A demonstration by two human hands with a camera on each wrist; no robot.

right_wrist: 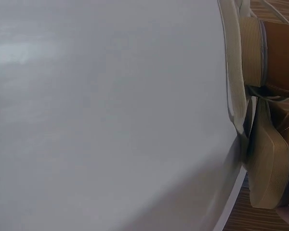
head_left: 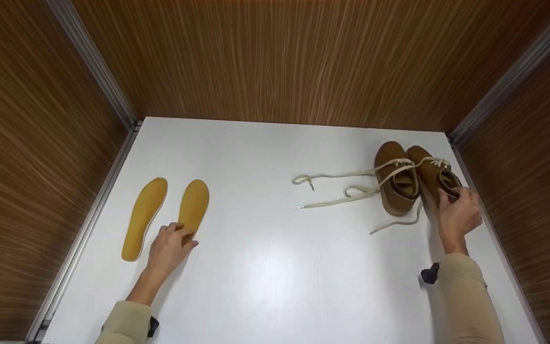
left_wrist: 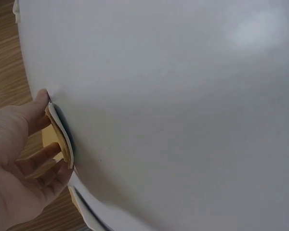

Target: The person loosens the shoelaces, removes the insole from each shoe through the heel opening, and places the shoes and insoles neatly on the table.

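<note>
Two yellow insoles lie side by side on the left of the white table. My left hand (head_left: 167,251) pinches the heel end of the right-hand insole (head_left: 195,203), thumb on one edge and fingers on the other, as the left wrist view also shows. The other insole (head_left: 146,215) lies just to the left. At the far right stands a pair of brown lace-up shoes. My right hand (head_left: 460,215) grips the heel collar of the outer shoe (head_left: 428,176), whose sole looks tilted in the right wrist view. Beside it stands the inner shoe (head_left: 390,155), untouched.
Loose cream laces (head_left: 337,203) trail from the shoes toward the middle of the white table (head_left: 275,243). Wood-grain panels (head_left: 275,62) enclose the back and both sides, with metal strips at the corners.
</note>
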